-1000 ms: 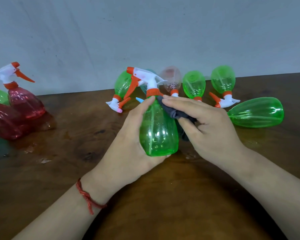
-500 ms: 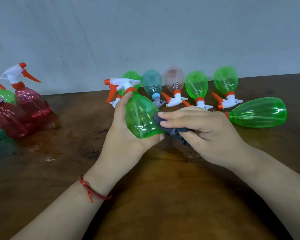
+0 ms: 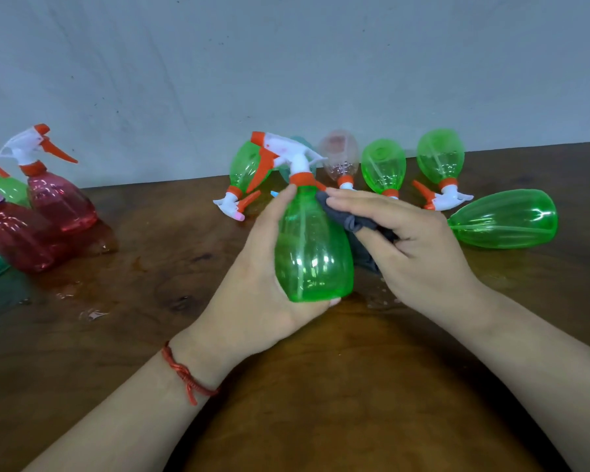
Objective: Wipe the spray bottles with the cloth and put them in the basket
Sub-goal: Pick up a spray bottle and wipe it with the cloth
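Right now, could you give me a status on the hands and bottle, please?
Left hand grips green bottle upright. Right hand holds grey cloth against it. Basket not in view.

Even soft light, wide-angle edge warp

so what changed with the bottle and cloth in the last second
The left hand tipped the green spray bottle leftward half a second ago and has swung it back upright. The right hand slid the grey cloth down to the base, then back up to the shoulder. Both grips unchanged; the other bottles lie as before.
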Tool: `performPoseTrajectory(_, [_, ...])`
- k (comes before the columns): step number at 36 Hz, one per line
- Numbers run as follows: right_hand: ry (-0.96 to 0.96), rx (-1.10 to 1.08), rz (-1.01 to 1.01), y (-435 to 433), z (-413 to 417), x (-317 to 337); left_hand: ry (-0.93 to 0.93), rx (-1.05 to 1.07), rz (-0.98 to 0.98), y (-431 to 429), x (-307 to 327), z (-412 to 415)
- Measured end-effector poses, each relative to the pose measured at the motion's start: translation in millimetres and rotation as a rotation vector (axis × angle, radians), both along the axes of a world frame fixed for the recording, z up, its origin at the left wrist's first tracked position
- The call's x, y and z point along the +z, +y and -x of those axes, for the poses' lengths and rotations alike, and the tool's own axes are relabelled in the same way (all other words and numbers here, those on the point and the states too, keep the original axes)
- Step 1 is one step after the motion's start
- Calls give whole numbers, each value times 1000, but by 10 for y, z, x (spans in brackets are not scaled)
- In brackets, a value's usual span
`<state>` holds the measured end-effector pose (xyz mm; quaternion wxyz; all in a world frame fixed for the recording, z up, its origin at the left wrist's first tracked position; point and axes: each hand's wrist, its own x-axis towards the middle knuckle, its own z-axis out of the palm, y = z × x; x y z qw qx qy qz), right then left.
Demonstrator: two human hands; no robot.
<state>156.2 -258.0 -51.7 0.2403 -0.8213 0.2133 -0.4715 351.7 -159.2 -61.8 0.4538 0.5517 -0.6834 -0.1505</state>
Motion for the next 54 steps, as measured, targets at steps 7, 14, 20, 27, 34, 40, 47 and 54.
performPoseTrajectory(7, [-119,11,-138,69,-27,73,-38,-76,27,17,4,3])
performPoseTrajectory(14, [-72,-3,-71,70,-23,31,-74,-86,64,-19,-17,0])
performPoseTrajectory(20, [32,-40,135,38,-1,9,-239,-7,148,-62,-32,-52])
performPoseTrajectory(27, [92,-5,216,29,-4,0,-161,85,105,-36,-39,-41])
performPoseTrajectory(34, [189,90,263,65,-4,-2,84,176,-6,-38,14,-110])
performPoseTrajectory(40, [261,135,333,80,4,7,152,248,-10,-49,17,-133])
performPoseTrajectory(47, [252,143,352,65,23,31,137,250,-34,-43,3,-133])
performPoseTrajectory(54, [187,66,243,70,12,-5,30,198,-30,-29,46,-161])
